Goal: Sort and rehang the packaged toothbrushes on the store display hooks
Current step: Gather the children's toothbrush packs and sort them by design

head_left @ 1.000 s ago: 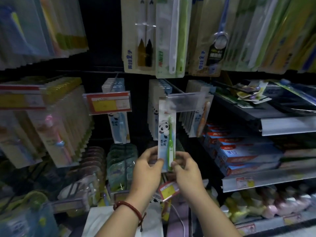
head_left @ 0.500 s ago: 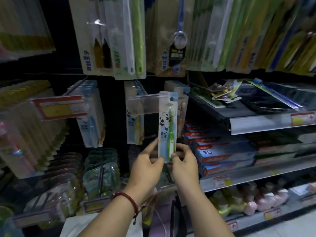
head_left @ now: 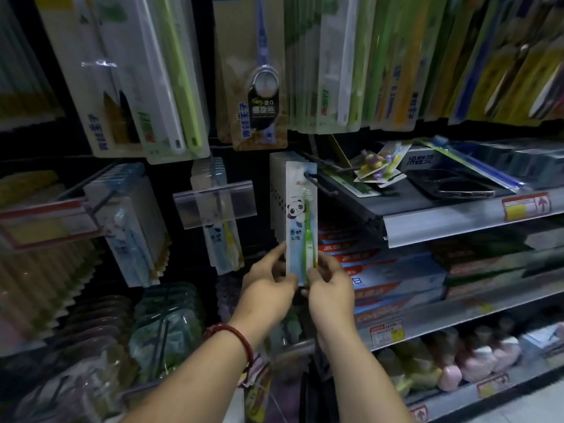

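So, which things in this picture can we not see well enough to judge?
All in the head view:
- Whether the panda pack is hooked on the peg: its top hides the hole.
- Packs behind it: covered by the panda pack.
- Its bottom edge: hidden by the left hand and right hand.
- Price tag: print blurred.

Grey shelf with loose toothbrush packs and, seemingly, a phone.

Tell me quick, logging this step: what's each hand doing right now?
Left hand: closed on the panda toothbrush pack, lower left edge.
Right hand: closed on the same pack, lower right edge.
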Demonstrator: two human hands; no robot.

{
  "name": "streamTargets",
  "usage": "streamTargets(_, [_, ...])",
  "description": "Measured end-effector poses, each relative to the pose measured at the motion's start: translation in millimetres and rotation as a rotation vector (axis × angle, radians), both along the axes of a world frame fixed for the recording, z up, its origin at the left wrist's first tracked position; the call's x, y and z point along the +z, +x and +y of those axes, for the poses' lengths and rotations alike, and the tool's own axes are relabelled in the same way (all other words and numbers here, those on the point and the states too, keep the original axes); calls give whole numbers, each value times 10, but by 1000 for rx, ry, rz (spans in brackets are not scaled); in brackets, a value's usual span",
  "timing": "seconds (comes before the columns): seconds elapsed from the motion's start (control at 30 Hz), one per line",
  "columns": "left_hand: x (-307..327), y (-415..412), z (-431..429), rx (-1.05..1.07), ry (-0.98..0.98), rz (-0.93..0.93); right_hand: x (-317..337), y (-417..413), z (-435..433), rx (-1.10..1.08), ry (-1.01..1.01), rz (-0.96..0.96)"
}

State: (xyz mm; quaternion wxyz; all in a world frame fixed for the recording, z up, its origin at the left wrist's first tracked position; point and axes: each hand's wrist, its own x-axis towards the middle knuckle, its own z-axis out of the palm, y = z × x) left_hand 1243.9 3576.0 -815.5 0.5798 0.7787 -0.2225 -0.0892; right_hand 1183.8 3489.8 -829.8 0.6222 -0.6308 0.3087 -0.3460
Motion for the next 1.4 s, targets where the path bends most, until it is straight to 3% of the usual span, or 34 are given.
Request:
streamTargets(0.13, [-18, 108, -111, -2, 50, 29, -35, 120, -71, 140, 25, 34])
streamTargets(0.27, [50, 160, -77, -73, 238, 0, -17, 110, -123, 193, 39, 85])
streamTargets(0.43, [224, 39, 261, -112, 554, -182, 19, -55, -15, 123, -218, 209])
streamTargets(0.77, [671, -552, 1451, -103, 962, -593, 606, -841, 832, 311, -928, 496])
streamTargets(1.03, [1363, -907, 2574, -114, 905, -594, 1599, -1135, 1659, 450, -1282, 550])
streamTargets(1.4, [2537, -729, 3628, 265, 568, -574, 2819, -747, 2673, 497, -1135, 240])
